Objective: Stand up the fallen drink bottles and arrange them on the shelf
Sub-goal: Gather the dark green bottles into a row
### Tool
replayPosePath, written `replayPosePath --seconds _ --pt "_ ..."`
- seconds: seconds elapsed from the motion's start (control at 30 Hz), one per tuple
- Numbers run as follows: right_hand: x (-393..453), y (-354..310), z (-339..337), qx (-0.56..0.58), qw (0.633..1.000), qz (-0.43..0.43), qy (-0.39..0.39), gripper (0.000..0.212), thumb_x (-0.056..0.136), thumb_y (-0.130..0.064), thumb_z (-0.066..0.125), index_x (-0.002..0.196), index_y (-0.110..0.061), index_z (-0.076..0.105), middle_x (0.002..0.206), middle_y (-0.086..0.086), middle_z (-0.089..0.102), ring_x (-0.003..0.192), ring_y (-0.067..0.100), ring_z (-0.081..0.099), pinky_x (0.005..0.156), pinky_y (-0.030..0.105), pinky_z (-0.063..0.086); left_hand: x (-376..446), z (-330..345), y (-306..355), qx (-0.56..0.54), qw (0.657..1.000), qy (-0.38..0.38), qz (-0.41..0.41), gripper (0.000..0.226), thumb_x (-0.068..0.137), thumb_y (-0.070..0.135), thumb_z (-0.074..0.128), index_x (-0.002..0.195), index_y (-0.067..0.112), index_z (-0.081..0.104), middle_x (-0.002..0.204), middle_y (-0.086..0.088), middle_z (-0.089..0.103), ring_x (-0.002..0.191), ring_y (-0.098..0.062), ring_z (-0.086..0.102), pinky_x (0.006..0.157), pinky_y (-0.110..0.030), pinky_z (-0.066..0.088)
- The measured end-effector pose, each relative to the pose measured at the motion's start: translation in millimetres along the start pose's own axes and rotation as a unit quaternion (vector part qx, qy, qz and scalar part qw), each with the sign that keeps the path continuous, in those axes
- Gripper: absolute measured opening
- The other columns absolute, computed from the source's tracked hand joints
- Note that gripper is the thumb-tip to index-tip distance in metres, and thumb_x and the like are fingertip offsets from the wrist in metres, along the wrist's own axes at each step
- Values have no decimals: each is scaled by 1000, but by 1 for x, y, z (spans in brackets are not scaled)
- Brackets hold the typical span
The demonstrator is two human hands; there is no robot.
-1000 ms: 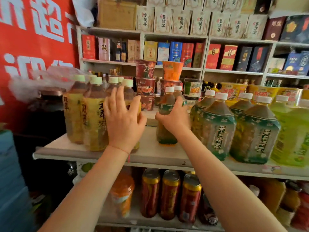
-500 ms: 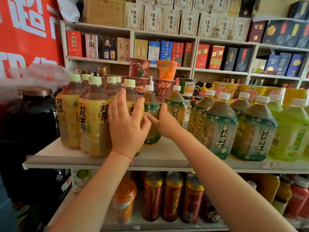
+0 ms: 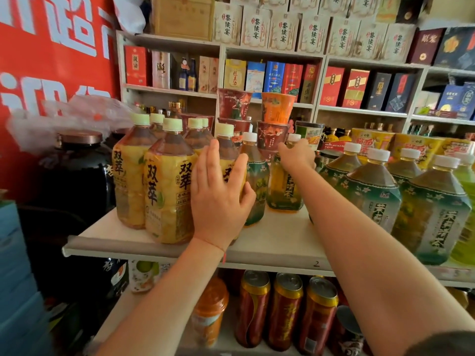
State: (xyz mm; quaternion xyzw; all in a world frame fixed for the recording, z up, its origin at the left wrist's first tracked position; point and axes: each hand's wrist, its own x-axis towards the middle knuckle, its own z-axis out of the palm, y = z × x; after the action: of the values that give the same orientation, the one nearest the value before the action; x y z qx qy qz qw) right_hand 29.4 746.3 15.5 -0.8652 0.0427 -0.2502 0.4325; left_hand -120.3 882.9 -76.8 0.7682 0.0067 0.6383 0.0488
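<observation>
On the lower shelf stand three red cans (image 3: 284, 309) with gold tops. Above them, on the white shelf board (image 3: 277, 242), the left hand (image 3: 218, 199) lies with straight fingers against a yellow-label bottle (image 3: 227, 160), the thumb touching a small green-label bottle (image 3: 255, 183) just beside it. Further back, the right hand (image 3: 298, 156) curls around the neck of a second small bottle (image 3: 284, 186), which stands upright. Large green-label bottles (image 3: 372, 199) stand at the right. Stacked noodle cups (image 3: 275, 119) are behind.
</observation>
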Motion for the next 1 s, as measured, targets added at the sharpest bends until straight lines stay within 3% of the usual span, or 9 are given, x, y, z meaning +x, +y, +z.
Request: replayPosePath --seconds 0.1,0.2,0.3,0.6,0.7,0.77,0.83,0.9,1.0 --pt "-4 3 -1 -33 998 -42 45 41 99 -49 53 115 -12 62 129 5 50 110 23 48 77 34 36 0 0 -1 3 1000 3 -1 44 92 27 60 134 17 63 150 -28 44 139 -44 41 113 -55 37" --pt "-7 10 -2 14 995 -78 64 32 97 -44 53 102 -16 67 115 1 61 98 21 57 73 34 45 2 1 -2 3 1000 7 -2 43 92 27 59 134 17 63 150 -28 44 139 -45 41 114 -55 36" --pt "-13 12 -5 63 993 -94 23 22 95 -39 55 92 -20 67 85 -1 70 77 19 65 66 34 52 1 1 -2 2 1000 8 -1 43 92 26 58 134 17 63 150 -28 44 139 -45 41 114 -54 35" --pt "-23 5 -32 68 993 -64 -70 24 95 -35 55 75 -22 55 67 -5 54 59 13 49 53 28 35 1 2 -1 8 1000 -1 -3 46 93 31 61 137 18 61 152 -28 41 142 -45 38 118 -52 29" --pt "-32 5 -31 58 995 -77 -29 19 95 -35 56 86 -19 60 75 -3 59 71 17 59 60 30 43 1 -1 -1 10 1000 -9 -1 50 90 30 67 137 19 59 153 -28 39 143 -45 36 119 -52 26" --pt "-42 4 -26 -2 993 -110 30 31 95 -36 60 114 -12 59 101 4 62 100 24 60 85 37 51 2 -4 -1 3 1000 -20 -1 52 88 26 68 138 18 58 154 -27 38 144 -44 34 120 -53 24" --pt "-57 -1 -20 -24 975 -196 106 55 94 -35 63 138 -6 46 132 12 54 125 28 48 107 38 40 4 -8 -5 -6 1000 -28 3 54 86 26 68 138 18 57 155 -26 37 144 -44 34 121 -51 21" --pt "-74 -14 -18 26 947 -296 125 51 96 -31 60 140 -7 45 135 11 52 126 25 47 107 38 41 4 -13 -10 -4 999 -28 14 56 85 30 68 139 19 56 155 -25 37 144 -43 35 122 -52 18" --pt "-90 -33 -12 66 955 -289 -19 40 100 -30 55 134 -11 49 121 3 60 107 16 56 87 30 50 4 -18 -14 16 999 -20 31 57 86 38 64 140 22 56 156 -23 38 144 -40 39 123 -55 12"
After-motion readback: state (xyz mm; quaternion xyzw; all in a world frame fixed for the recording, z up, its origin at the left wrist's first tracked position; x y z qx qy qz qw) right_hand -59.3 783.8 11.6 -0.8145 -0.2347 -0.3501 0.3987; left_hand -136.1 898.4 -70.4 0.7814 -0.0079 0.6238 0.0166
